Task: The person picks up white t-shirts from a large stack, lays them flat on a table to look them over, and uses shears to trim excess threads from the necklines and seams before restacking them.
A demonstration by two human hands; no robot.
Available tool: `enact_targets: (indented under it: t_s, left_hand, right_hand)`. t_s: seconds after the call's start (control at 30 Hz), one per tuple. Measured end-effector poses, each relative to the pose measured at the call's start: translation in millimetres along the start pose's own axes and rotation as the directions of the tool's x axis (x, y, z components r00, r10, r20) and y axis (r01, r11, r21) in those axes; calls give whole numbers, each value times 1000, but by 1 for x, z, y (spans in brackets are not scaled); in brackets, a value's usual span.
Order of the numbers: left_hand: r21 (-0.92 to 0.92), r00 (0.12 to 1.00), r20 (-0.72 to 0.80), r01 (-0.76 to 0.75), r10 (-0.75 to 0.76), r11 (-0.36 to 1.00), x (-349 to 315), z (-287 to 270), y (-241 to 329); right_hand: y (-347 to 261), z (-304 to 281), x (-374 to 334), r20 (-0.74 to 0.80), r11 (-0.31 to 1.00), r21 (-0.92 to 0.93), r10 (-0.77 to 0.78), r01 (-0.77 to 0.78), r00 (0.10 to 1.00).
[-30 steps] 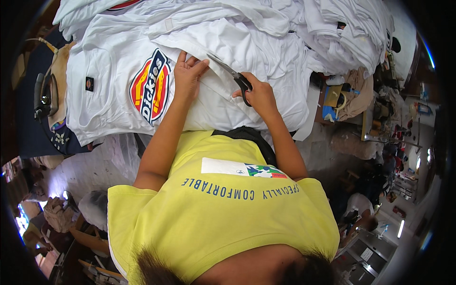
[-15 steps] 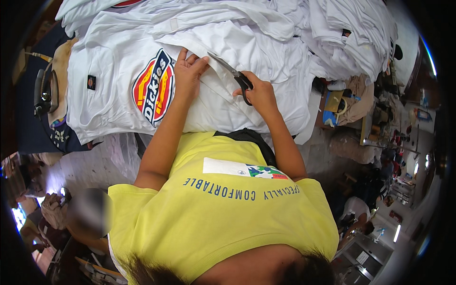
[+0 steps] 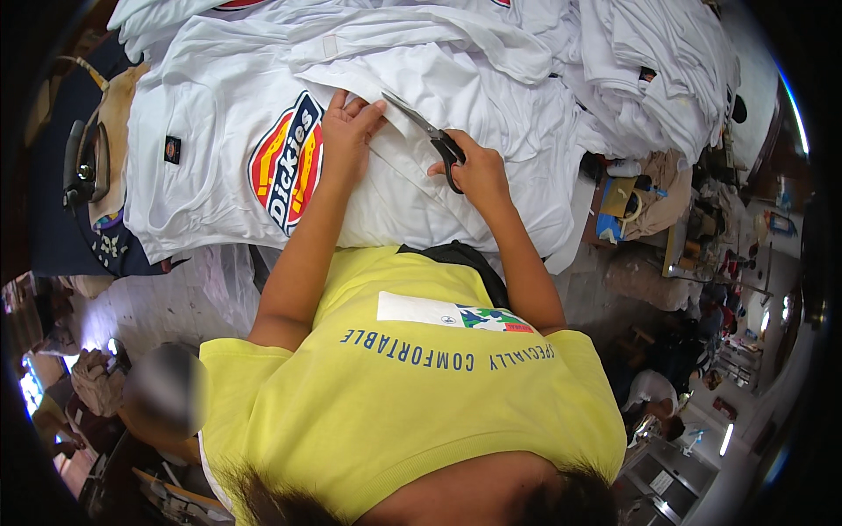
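A white T-shirt (image 3: 206, 105) with a large red, yellow and dark blue print lies spread in front of me. My left hand (image 3: 349, 131) is closed on a folded edge of it, thumb and fingers pinching the cloth just right of the print. Black-handled scissors (image 3: 421, 123) are in my right hand (image 3: 482, 175), its fingers through the handle loops. Their blades point up and left, lying along the fabric edge close to my left fingertips. Whether the tips touch the cloth or a thread, I cannot tell.
A pile of white shirts (image 3: 653, 74) rises at the far right. At the left an iron (image 3: 85, 171) rests on a dark cloth beside a tan pad. Boxes and tape (image 3: 621, 206) sit right of the table. Another person (image 3: 653, 394) is in the lower right background.
The view has shifted slightly, so the shirts and print sit a little further right. Both hands keep nearly the same pose, with the scissors still beside the pinched edge.
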State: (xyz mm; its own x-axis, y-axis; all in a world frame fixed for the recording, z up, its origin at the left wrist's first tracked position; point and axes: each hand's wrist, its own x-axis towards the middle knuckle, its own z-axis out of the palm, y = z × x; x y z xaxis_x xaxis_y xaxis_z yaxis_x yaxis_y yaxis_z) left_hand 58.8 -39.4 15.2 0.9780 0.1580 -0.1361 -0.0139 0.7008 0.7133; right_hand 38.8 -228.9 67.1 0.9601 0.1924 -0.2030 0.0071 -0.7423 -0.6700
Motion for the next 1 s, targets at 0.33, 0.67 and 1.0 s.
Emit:
enact_targets:
  t_s: [0.33, 0.67, 1.0]
  left_hand:
    - [79, 999, 46, -20, 17, 997, 6, -5, 3]
    - [44, 998, -5, -55, 56, 998, 14, -5, 11]
    - [37, 998, 18, -53, 53, 998, 13, -6, 11]
  right_hand:
    - [-14, 4, 16, -61, 977, -159, -153, 142, 986]
    - [-1, 9, 18, -65, 989, -110, -103, 95, 993]
    - [-20, 8, 28, -41, 985, -131, -115, 109, 993]
